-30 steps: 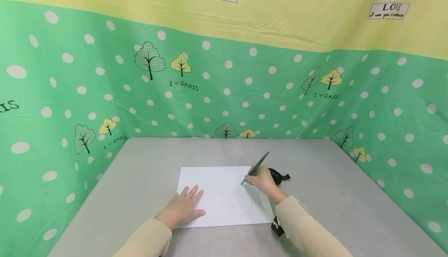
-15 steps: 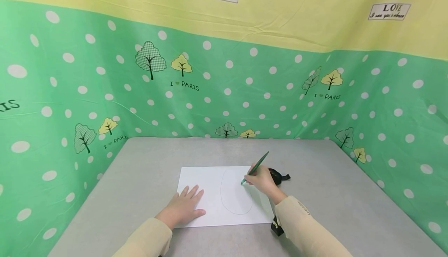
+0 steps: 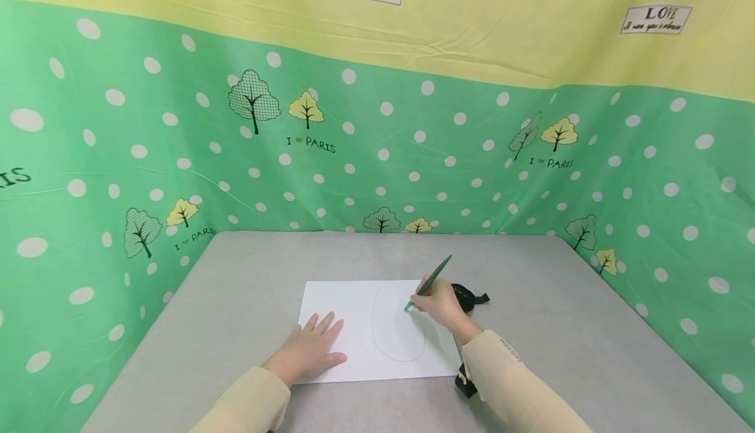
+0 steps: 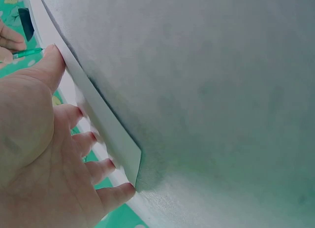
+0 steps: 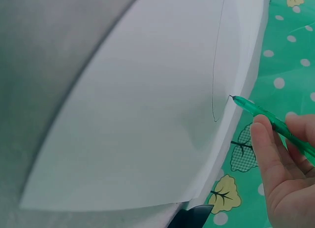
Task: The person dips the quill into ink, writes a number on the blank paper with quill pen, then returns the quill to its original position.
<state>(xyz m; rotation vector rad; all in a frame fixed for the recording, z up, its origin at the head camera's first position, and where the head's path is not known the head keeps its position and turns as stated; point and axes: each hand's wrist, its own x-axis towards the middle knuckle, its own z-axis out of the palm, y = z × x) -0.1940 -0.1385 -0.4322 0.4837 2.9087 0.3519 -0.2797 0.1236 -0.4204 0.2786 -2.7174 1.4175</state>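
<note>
A white sheet of paper (image 3: 360, 348) lies on the grey table, bearing a thin, long curved line (image 3: 398, 360) like an open oval. My left hand (image 3: 311, 348) rests on the paper's left part with fingers spread; in the left wrist view its fingertips touch the sheet near its edge. My right hand (image 3: 439, 302) pinches a green pen (image 3: 436, 272) between thumb and fingers. In the right wrist view the tip of the pen (image 5: 266, 112) meets the paper beside the drawn line. The right hand hides the sheet's upper right corner.
Just right of the right hand sits a black rounded object (image 3: 463, 297) with a short strap-like end. Another black object (image 3: 466, 384) lies by the paper's lower right corner, partly under the sleeve. Green and yellow printed cloth (image 3: 377, 145) walls in the grey table (image 3: 253, 256) behind and at the sides.
My right hand and the pen have shifted very slightly to the left. The left hand stays where it was on the paper.
</note>
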